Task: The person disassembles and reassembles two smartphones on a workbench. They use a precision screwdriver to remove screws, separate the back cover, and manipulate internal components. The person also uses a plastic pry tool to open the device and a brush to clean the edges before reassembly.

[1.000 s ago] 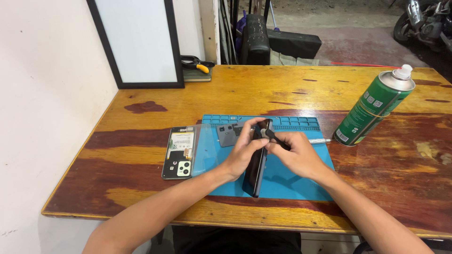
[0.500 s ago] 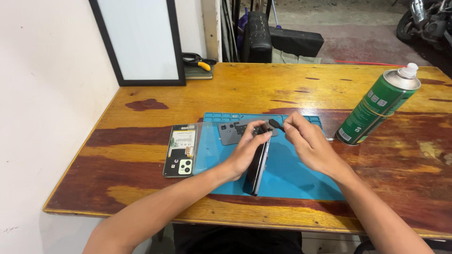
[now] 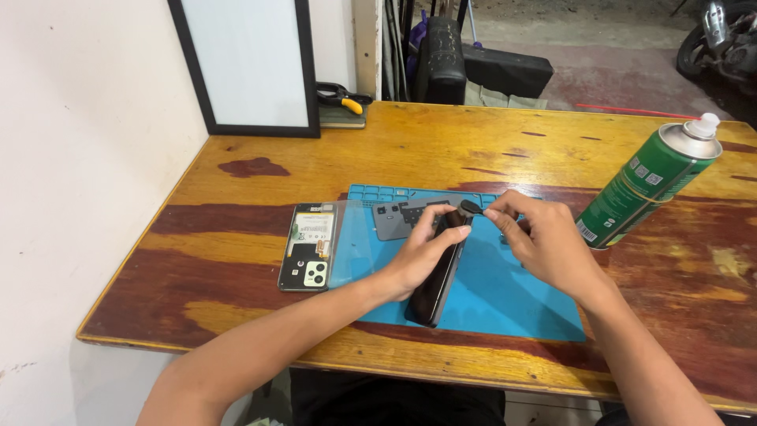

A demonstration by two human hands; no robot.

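While left hand (image 3: 416, 256) grips phone (image 3: 435, 272).

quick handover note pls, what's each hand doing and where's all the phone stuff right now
Left hand: grip shut on the dark phone, held on edge on the blue mat.
Right hand: fingers pinch a small dark piece at the phone's top end.
Phone back cover lies off the mat's left edge, inner side up; grey panel on the mat's far part; green spray can to the right.
Done: back cover off. Left: phone not reassembled.

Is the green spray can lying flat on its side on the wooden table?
No, the green spray can stands on its base on the wooden table.
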